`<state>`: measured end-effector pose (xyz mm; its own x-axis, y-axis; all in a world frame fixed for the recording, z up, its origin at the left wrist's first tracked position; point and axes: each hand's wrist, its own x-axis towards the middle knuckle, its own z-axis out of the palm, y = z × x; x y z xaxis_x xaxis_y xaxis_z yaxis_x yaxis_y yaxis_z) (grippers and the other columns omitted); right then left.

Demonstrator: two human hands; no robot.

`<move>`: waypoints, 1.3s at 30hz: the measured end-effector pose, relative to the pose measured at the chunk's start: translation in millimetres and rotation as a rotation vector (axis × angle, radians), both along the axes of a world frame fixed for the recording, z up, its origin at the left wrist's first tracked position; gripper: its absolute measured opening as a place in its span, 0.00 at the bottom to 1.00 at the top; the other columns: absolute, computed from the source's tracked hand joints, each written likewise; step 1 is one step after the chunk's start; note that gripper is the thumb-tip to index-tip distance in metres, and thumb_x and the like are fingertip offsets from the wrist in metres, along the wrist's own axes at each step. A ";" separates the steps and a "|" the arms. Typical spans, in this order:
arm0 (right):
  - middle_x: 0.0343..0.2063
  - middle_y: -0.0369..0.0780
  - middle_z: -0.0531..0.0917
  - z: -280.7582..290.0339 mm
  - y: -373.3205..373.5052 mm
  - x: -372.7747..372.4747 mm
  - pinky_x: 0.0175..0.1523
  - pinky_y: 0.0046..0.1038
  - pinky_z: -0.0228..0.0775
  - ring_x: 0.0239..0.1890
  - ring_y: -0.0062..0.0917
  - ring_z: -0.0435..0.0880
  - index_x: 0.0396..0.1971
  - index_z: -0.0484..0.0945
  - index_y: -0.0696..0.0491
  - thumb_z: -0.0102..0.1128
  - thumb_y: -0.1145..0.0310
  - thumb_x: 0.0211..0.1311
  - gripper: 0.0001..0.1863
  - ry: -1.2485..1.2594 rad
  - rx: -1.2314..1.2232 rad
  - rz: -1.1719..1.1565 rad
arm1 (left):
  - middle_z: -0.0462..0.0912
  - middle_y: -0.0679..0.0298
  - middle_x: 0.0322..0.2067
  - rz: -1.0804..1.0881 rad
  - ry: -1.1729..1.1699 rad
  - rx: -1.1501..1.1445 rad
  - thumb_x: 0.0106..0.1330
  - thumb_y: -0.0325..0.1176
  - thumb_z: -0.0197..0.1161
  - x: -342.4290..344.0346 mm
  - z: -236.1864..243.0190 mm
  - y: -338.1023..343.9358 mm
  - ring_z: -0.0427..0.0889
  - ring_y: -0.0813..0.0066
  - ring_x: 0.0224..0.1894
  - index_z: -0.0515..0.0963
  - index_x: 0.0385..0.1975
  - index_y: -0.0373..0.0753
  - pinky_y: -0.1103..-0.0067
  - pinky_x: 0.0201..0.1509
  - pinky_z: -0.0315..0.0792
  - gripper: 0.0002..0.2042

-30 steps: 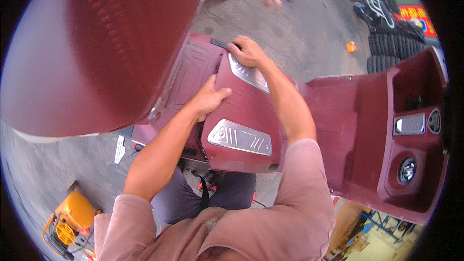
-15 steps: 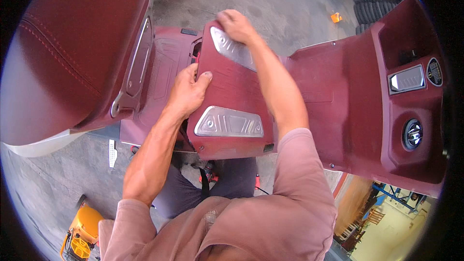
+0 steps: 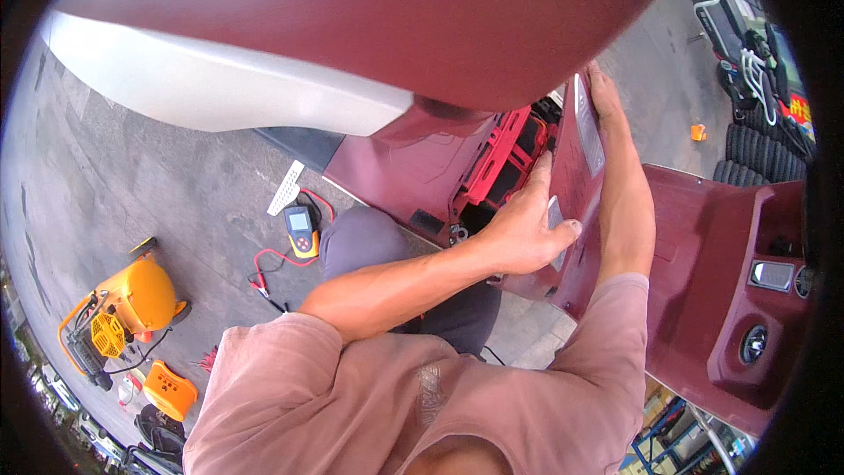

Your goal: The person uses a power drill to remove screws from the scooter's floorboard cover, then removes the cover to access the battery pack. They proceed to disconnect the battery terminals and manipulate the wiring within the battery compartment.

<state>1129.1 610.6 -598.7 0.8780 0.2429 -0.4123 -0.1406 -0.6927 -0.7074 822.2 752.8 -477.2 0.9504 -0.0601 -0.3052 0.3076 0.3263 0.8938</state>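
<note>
Both my hands are on the burgundy floor panel (image 3: 578, 178), which stands steeply tilted on the scooter's footwell between the seat (image 3: 378, 9) and the front shield (image 3: 673, 251). Left hand (image 3: 523, 233): thumb and index finger spread well apart, the panel's seat-side edge between them; thumb over the outer face by the near metal plate (image 3: 555, 222), index finger lying along the underside edge, beside the opening. The other left fingers are mostly hidden, so I cannot tell how they bear on it. Right hand (image 3: 604, 92): closed narrowly around the far edge, just beyond the far metal plate (image 3: 588, 127); its fingertips are hidden, and I cannot tell how tightly they press. Under the raised edge a red frame (image 3: 494, 163) shows in the opening, dark parts beneath it. Compared with half a second ago: the panel then lay close to flat, with only a slim gap along its seat side; now it is tipped up toward the front shield and the opening is widely exposed. My left hand has travelled along the edge to the near side; my right keeps the far side. The view has shifted too: the seat covers more of the top, the other person's hand and shoe are out of view, and a yellow-and-grey meter (image 3: 301, 233) with red leads shows on the ground beside my knee.
</note>
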 end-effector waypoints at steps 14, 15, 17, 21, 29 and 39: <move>0.51 0.40 0.80 64.7 -39.0 -83.4 0.59 0.29 0.65 0.54 0.26 0.76 0.56 0.74 0.58 0.42 0.50 0.74 0.27 -0.272 0.117 0.006 | 0.53 0.34 0.67 0.269 -0.143 -0.025 0.59 0.31 0.60 -4.5 -3.0 -31.8 0.55 0.50 0.71 0.39 0.68 0.21 0.70 0.72 0.51 0.44; 0.50 0.40 0.80 75.9 -51.0 -103.7 0.58 0.28 0.66 0.53 0.25 0.76 0.56 0.74 0.58 0.41 0.51 0.75 0.26 -0.279 0.087 0.014 | 0.55 0.35 0.66 0.284 -0.110 -0.040 0.59 0.31 0.60 -2.9 -2.8 -33.2 0.58 0.50 0.70 0.40 0.68 0.22 0.69 0.71 0.54 0.43; 0.48 0.39 0.81 93.9 -75.5 -154.3 0.56 0.27 0.69 0.50 0.25 0.78 0.54 0.75 0.58 0.41 0.51 0.75 0.26 -0.309 0.049 -0.007 | 0.61 0.36 0.64 0.291 -0.033 -0.090 0.59 0.30 0.59 -0.3 -3.7 -34.9 0.64 0.50 0.67 0.43 0.68 0.24 0.68 0.69 0.59 0.41; 0.19 0.37 0.77 107.9 -116.3 -294.6 0.28 0.25 0.64 0.21 0.21 0.73 0.25 0.76 0.53 0.42 0.51 0.74 0.24 -0.212 0.241 -0.328 | 0.72 0.40 0.54 0.430 0.103 -0.104 0.57 0.25 0.58 4.3 -11.8 -32.2 0.73 0.46 0.58 0.58 0.61 0.31 0.64 0.64 0.65 0.30; 0.52 0.46 0.73 15.0 -130.9 -453.2 0.53 0.34 0.70 0.49 0.34 0.75 0.60 0.61 0.59 0.53 0.34 0.61 0.44 0.498 0.878 -1.240 | 0.80 0.53 0.42 0.243 0.199 -0.324 0.55 0.25 0.61 15.5 -45.3 -6.9 0.81 0.62 0.40 0.74 0.46 0.27 0.63 0.44 0.76 0.18; 0.43 0.40 0.76 -14.8 -53.0 -420.6 0.46 0.33 0.71 0.44 0.29 0.75 0.51 0.70 0.51 0.58 0.38 0.61 0.32 0.282 1.152 -1.360 | 0.83 0.56 0.41 0.138 0.280 -0.052 0.68 0.34 0.58 36.8 -71.1 75.3 0.83 0.65 0.39 0.76 0.48 0.31 0.67 0.46 0.78 0.14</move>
